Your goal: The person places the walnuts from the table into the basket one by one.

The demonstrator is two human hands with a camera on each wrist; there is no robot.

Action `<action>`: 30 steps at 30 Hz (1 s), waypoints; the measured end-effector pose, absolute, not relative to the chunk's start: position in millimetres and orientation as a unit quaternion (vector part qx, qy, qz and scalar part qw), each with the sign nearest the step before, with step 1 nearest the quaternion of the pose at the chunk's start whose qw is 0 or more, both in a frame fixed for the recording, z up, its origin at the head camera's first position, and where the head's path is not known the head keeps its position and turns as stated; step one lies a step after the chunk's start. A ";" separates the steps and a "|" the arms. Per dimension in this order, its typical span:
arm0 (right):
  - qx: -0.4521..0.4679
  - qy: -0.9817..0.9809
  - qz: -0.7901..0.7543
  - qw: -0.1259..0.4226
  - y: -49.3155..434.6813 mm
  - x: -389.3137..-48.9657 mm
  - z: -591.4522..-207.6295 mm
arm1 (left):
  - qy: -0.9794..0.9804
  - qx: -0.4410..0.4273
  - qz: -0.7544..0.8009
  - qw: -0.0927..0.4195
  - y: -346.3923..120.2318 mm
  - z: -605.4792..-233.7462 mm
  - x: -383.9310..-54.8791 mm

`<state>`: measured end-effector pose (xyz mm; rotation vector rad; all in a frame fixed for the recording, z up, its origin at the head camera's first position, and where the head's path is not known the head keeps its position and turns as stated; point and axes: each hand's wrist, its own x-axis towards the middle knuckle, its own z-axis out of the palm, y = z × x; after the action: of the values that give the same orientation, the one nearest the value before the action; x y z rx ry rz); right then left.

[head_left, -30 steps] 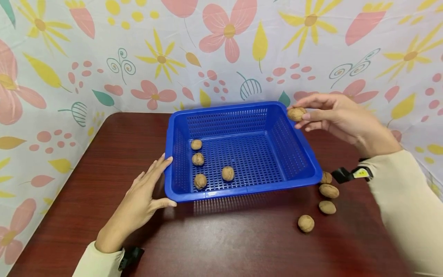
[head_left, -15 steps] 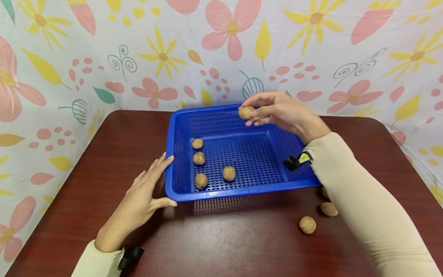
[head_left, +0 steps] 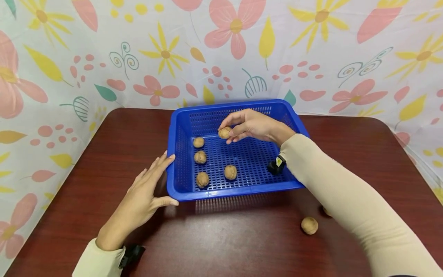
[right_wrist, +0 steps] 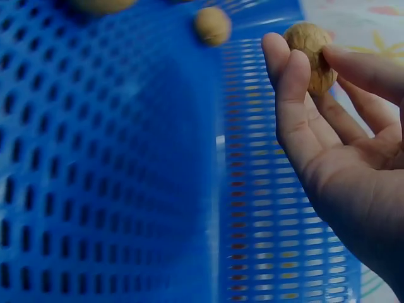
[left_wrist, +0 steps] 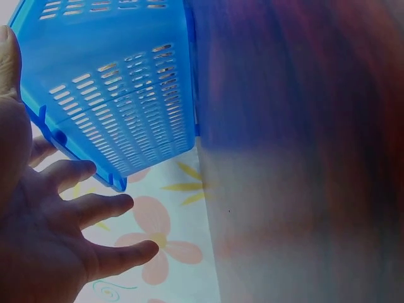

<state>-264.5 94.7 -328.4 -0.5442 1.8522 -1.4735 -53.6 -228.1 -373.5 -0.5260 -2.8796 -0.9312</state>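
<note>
A blue plastic basket [head_left: 211, 194] with slotted walls stands on the table. My right hand [head_left: 254, 125] is over its inside, pinching a walnut [head_left: 224, 133] between thumb and fingertips; the right wrist view shows the same walnut [right_wrist: 309, 57] above the basket floor. Three walnuts line the basket's left side: a far one [head_left: 199, 142], a middle one [head_left: 200, 157] and a near one [head_left: 202, 179]. Another walnut [head_left: 230, 172] lies to their right. My left hand [head_left: 140, 202] rests against the basket's left rim with fingers spread; in the left wrist view its fingers [left_wrist: 104, 208] are extended beside the rim.
On the dark red-brown table [head_left: 221, 242], a loose walnut [head_left: 309, 225] lies right of the basket's front. Another walnut [head_left: 326, 211] is mostly hidden by my right sleeve [head_left: 349, 204]. A flower-patterned cloth [head_left: 221, 50] hangs behind the table.
My right hand has carried the walnut leftward from the basket's right rim to over its inside, and lower. The sleeve now covers most of the loose walnuts. My left hand stays put.
</note>
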 end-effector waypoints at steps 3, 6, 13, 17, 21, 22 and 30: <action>-0.204 0.724 -0.547 0.367 91.6 -263.8 -335.9 | -0.937 -0.173 -0.300 0.038 -228.4 -372.5 -53.6; -0.203 0.731 -0.528 0.381 89.6 -263.1 -341.8 | -0.938 -0.176 -0.298 0.039 -228.7 -371.4 -53.6; -0.203 0.734 -0.503 0.409 89.2 -263.2 -353.3 | -0.938 -0.175 -0.297 0.038 -228.5 -370.6 -53.5; -0.199 0.739 -0.484 0.424 89.1 -263.8 -358.1 | -0.937 -0.173 -0.300 0.036 -228.2 -370.9 -53.4; -0.198 0.743 -0.466 0.438 88.2 -263.6 -360.8 | -0.936 -0.176 -0.303 0.040 -228.4 -371.7 -53.1; -0.198 0.742 -0.464 0.441 88.1 -263.5 -361.5 | -0.935 -0.177 -0.303 0.042 -228.5 -372.0 -53.1; -0.199 0.743 -0.454 0.450 87.5 -263.0 -362.6 | -0.933 -0.182 -0.307 0.052 -228.7 -374.0 -53.5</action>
<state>-263.0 87.5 -362.6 -0.4915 1.8381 -1.1226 -53.5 -228.7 -374.0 -0.5522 -2.8372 -0.9327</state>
